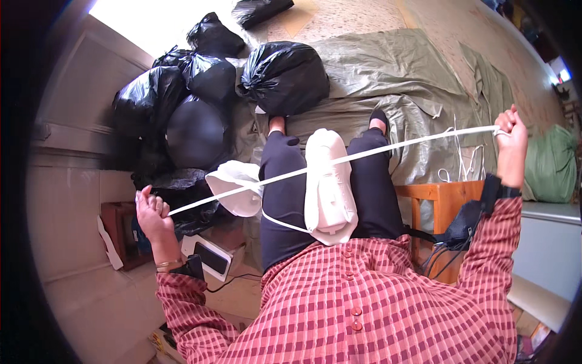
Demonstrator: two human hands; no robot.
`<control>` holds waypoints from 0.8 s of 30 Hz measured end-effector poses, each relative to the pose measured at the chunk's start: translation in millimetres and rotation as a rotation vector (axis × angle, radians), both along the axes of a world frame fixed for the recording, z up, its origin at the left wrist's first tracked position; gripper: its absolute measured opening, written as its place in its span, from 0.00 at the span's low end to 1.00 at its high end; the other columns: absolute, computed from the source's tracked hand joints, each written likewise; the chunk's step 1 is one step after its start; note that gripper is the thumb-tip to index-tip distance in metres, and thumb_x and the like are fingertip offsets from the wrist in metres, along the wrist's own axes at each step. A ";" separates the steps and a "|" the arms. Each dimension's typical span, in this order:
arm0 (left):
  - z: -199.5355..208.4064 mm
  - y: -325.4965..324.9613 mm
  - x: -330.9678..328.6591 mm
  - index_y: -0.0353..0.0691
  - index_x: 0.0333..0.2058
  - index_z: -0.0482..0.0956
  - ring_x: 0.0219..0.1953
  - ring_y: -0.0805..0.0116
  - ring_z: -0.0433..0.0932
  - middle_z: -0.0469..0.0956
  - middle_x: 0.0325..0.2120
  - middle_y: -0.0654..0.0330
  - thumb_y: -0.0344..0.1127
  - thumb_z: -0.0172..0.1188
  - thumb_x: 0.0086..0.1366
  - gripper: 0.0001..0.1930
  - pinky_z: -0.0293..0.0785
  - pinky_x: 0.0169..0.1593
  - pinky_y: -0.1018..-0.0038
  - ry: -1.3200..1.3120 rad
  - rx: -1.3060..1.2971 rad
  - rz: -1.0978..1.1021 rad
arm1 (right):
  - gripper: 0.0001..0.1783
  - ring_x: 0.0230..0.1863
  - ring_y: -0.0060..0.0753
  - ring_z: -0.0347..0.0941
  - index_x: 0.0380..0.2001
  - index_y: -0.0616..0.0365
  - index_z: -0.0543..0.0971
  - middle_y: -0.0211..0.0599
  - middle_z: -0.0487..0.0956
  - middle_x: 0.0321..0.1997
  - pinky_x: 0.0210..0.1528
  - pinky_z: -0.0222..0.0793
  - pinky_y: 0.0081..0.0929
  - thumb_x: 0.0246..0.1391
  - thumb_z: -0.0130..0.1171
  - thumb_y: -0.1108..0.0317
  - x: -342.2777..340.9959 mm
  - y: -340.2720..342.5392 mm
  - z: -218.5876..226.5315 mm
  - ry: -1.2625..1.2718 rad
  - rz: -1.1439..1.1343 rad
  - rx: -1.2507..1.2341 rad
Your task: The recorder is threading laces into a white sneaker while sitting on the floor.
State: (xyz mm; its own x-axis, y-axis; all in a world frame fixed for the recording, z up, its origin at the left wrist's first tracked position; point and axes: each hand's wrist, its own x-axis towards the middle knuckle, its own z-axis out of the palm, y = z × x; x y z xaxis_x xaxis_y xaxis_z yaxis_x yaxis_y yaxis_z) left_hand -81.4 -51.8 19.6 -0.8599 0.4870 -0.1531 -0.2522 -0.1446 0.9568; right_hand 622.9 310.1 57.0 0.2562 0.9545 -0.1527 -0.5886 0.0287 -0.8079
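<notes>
Left hand (pixel 151 209) at 9 o'clock and right hand (pixel 512 130) at 2 o'clock fisted on white strap (pixel 364 153), taut across lap over roll (pixel 327 182); judged light, limp, slippery; best gripped near ends.

- We note a white strip (pixel 364 153), pulled taut
- White roll (pixel 328 182) on our black trousers (pixel 282 200)
- Our shirt (pixel 364 303): red and pale pink check, red buttons
- Black bags (pixel 200 97) piled at left
- Olive-green tarpaulin (pixel 418 73) on the floor
- Green sack (pixel 555 164) at right
- Orange-brown wooden stool (pixel 445 194)
- Black wrist straps (pixel 494 188)
</notes>
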 end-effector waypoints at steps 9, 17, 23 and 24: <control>-52.9 5.5 257.3 0.29 0.57 0.70 0.34 0.56 0.83 0.81 0.36 0.51 0.44 0.67 0.61 0.32 0.80 0.35 0.65 1.242 -0.542 -1.088 | 0.18 0.64 0.46 0.71 0.59 0.62 0.77 0.47 0.74 0.64 0.68 0.62 0.36 0.67 0.51 0.75 -256.5 -247.8 -89.6 -1.188 0.717 0.527; -61.0 30.2 263.4 0.24 0.54 0.68 0.28 0.51 0.83 0.81 0.27 0.48 0.39 0.59 0.68 0.24 0.78 0.31 0.59 1.166 -0.515 -1.077 | 0.16 0.58 0.53 0.74 0.54 0.63 0.79 0.53 0.80 0.54 0.61 0.68 0.38 0.68 0.51 0.71 -271.8 -221.8 -108.8 -1.188 0.660 0.436; -69.2 20.0 233.0 0.34 0.53 0.75 0.23 0.63 0.77 0.78 0.23 0.59 0.38 0.58 0.72 0.17 0.74 0.28 0.68 0.501 -0.200 -0.928 | 0.12 0.30 0.27 0.76 0.48 0.60 0.76 0.36 0.81 0.33 0.34 0.78 0.30 0.71 0.50 0.64 -242.7 -185.9 -68.3 -0.092 0.665 -0.328; -65.7 20.5 224.9 0.34 0.50 0.77 0.21 0.72 0.76 0.77 0.23 0.64 0.39 0.55 0.75 0.15 0.73 0.27 0.73 0.111 -0.148 -0.859 | 0.09 0.21 0.16 0.65 0.47 0.58 0.75 0.25 0.72 0.24 0.24 0.71 0.21 0.70 0.52 0.65 -210.8 -156.6 -73.5 0.364 0.694 -0.391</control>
